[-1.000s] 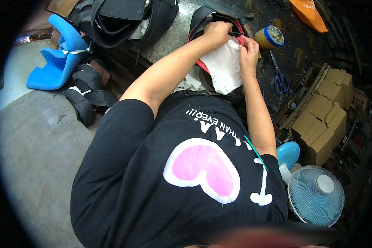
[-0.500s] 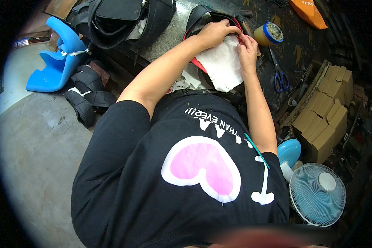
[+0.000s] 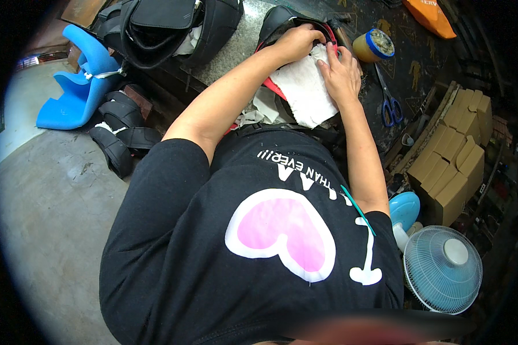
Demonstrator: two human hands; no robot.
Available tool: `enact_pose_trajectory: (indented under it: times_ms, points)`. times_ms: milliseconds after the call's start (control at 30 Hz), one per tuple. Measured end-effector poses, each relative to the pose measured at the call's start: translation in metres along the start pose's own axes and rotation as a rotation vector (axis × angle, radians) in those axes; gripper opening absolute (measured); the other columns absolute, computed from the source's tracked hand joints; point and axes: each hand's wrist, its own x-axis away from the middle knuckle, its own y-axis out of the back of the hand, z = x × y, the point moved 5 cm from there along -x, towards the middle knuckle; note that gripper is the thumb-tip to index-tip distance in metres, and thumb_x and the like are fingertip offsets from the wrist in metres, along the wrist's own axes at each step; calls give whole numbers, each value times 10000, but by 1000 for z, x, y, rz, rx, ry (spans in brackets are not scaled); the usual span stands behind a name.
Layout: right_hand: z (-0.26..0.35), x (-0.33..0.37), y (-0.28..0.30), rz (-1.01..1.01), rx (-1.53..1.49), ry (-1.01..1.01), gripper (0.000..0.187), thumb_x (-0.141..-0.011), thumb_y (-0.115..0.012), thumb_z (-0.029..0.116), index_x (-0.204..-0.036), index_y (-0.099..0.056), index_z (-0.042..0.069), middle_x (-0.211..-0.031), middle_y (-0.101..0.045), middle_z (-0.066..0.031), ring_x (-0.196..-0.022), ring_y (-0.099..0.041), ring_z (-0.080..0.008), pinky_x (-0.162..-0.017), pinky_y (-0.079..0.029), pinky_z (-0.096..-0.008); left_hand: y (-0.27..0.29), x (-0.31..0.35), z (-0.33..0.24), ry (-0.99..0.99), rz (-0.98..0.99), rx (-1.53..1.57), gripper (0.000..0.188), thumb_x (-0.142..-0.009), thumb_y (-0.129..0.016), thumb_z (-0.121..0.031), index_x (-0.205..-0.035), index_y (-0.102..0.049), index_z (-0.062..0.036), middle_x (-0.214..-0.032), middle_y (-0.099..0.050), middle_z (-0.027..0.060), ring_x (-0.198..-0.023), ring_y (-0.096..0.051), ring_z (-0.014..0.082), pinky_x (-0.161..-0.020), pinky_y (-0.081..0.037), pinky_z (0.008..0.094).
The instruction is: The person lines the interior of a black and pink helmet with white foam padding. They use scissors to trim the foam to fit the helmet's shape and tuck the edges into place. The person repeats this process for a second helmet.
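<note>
A black item with red trim [image 3: 275, 20], its kind unclear, lies at the far edge of my lap area, with a white cloth-like sheet [image 3: 308, 95] spread from its opening. My left hand [image 3: 296, 43] is curled over the item's rim, thumb and fingertips gripping near the red edge; part of the fingers is hidden inside. On the right side of the sheet rests my right hand [image 3: 343, 76], fingers stretched out and apart, touching the sheet and the red edge. Just beyond it stands a yellowish jar with a blue rim [image 3: 374, 46]. Blue-handled scissors [image 3: 392, 110] lie to the right.
Black bags [image 3: 172, 29] sit on the far-left surface, above a blue foam piece [image 3: 83, 86] and black padded pieces [image 3: 124, 135]. Cardboard boxes [image 3: 449, 164] and a fan [image 3: 443, 267] stand at my right. An orange bag [image 3: 430, 17] lies at the far right.
My right hand's fingers have unbent from a pinch at the red edge and now spread over the sheet's right side. My left hand stays almost in place at the rim.
</note>
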Motion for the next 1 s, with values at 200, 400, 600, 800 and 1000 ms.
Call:
enact_pose_trajectory:
  times_ms: [200, 400, 600, 800, 1000]
  points:
    - [-2, -1, -2, 20, 24, -44, 542, -914, -571, 463, -1396, -535, 218, -1363, -491, -133, -1173, -513, -349, -989, -419, -473, -1, -1, -3, -10, 69, -63, 279, -836, -567, -39, -1074, -699, -101, -1016, -626, 150, -956, -630, 353, -865, -512, 425]
    - [-19, -4, -6, 7, -156, -73, 517, -923, -552, 481, -1385, -549, 248, -1356, -506, -131, -1162, -529, -363, -992, -418, -478, 1, -1, -13, 55, 160, -101, 200, -823, -623, -107, -1014, -674, -78, -1019, -606, 141, -940, -631, 339, -830, -511, 429]
    - [-4, 0, -7, 17, 37, -94, 477, -914, -552, 505, -1355, -573, 326, -1398, -473, -131, -1200, -494, -356, -995, -411, -474, 10, -2, -13, 50, 267, 16, 200, -787, -663, -169, -954, -654, -59, -986, -616, 136, -891, -638, 321, -789, -507, 417]
    - [-1, 2, -1, 75, 4, -1, 399, -883, -580, 536, -1197, -696, 318, -1439, -448, -122, -1207, -482, -359, -1006, -390, -489, 3, -11, 0, 164, 248, 128, 203, -786, -656, -164, -956, -678, -55, -950, -670, 152, -894, -655, 314, -806, -519, 398]
    - [-22, -5, -15, 51, -338, -133, 343, -865, -614, 521, -1058, -755, 275, -1436, -453, -121, -1259, -455, -362, -1036, -364, -500, -4, -11, 1, 86, 20, 74, 210, -815, -584, -18, -1020, -630, -32, -946, -677, 176, -942, -658, 341, -839, -520, 418]
